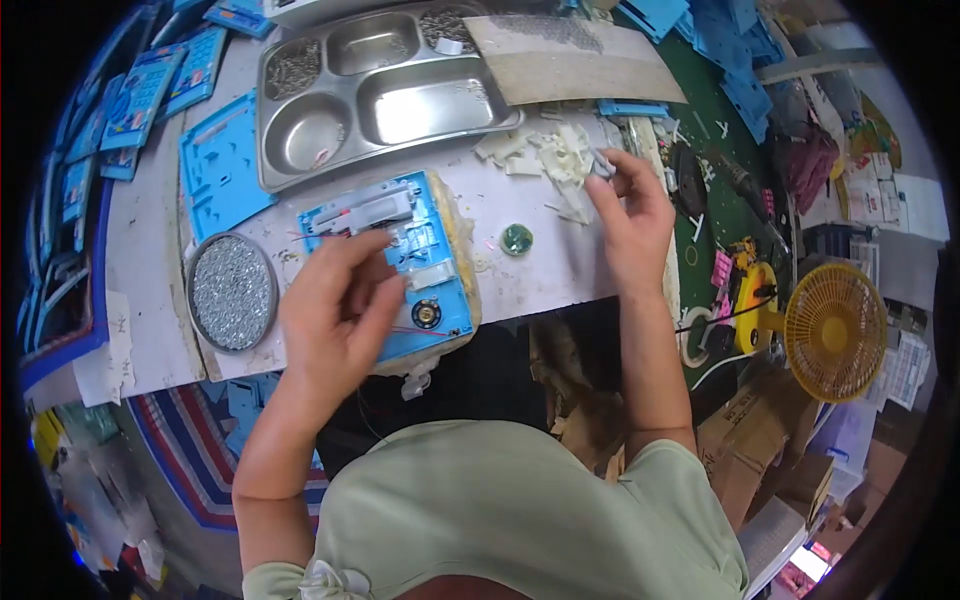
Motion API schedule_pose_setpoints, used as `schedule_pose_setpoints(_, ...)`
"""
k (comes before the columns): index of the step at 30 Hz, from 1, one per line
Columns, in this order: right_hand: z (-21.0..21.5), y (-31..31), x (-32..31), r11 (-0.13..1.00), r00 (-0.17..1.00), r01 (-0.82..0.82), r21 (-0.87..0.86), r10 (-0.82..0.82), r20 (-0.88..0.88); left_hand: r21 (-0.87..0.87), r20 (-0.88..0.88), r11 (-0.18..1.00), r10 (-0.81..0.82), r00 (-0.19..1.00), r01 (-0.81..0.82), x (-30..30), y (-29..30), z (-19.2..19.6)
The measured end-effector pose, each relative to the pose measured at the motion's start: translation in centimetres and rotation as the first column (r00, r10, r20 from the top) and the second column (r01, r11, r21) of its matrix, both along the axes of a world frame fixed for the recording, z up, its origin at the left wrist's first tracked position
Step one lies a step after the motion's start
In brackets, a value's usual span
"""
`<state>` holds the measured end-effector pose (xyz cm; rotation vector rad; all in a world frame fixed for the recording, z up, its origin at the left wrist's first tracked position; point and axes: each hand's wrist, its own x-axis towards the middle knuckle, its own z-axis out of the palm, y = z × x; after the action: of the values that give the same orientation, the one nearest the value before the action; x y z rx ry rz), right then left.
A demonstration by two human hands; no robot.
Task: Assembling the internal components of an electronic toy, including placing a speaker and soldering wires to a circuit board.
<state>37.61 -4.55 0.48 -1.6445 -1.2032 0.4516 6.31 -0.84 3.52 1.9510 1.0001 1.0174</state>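
Observation:
A blue plastic housing [437, 288] lies on a pale padded block in front of me. It carries a grey plastic part [380, 210], a small round speaker [426, 314] and thin red wires. My left hand [340, 300] is over the housing's left side, fingers curved and thumb apart, with no object visible between them. Whether its fingertips touch the housing is unclear. Out to the right, my right hand [636, 215] pinches a small grey plastic piece [603, 164] between thumb and fingers. Beside that hand is a heap of off-white plastic parts [562, 160].
A steel compartment tray [345, 150] with small metal parts stands at the back. Left of the housing sits a round dish of screws [232, 292]. A small green round object [516, 239] lies mid-table. Blue shells [225, 165] crowd the left; a yellow fan [835, 332] stands right.

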Motion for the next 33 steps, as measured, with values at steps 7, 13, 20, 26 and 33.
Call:
schedule_pose_setpoints(7, 3.2, -1.8, -8.1, 0.863, 0.852, -0.452, 0.227, 0.493, -0.177, -0.355, 0.185, 0.853, -0.338, 0.923, 0.383, 4.3, 1.8, 1.6)
schedule_pose_setpoints(13, 4.3, -2.6, -4.5, 0.796, 0.803, -0.589, 0.14, 0.596, -0.015, -0.295, -0.136, 0.784, -0.6, 0.789, 0.545, 4.6, 3.2, 3.7)
schedule_pose_setpoints(20, 4.6, -4.5, -1.2, 0.913, 0.766, -0.408, -0.022, 0.329, -0.552, -0.673, 0.01, 0.394, -0.841, 0.54, 0.626, 11.7, 10.2, 5.1)
schedule_pose_setpoints(26, -1.1, -2.4, -1.8, 0.942, 0.217, -0.265, 0.207, 0.267, -0.939, 0.301, -0.31, 0.944, 0.232, 0.922, -0.136, 18.1, 23.8, -5.2)
schedule_pose_setpoints(33, -2.7, -4.4, -0.8, 0.946, 0.174, -0.246, 0.212, 0.259, -0.95, 0.282, -0.397, 0.959, 0.083, 0.914, 0.035, 19.1, 27.6, -5.9)
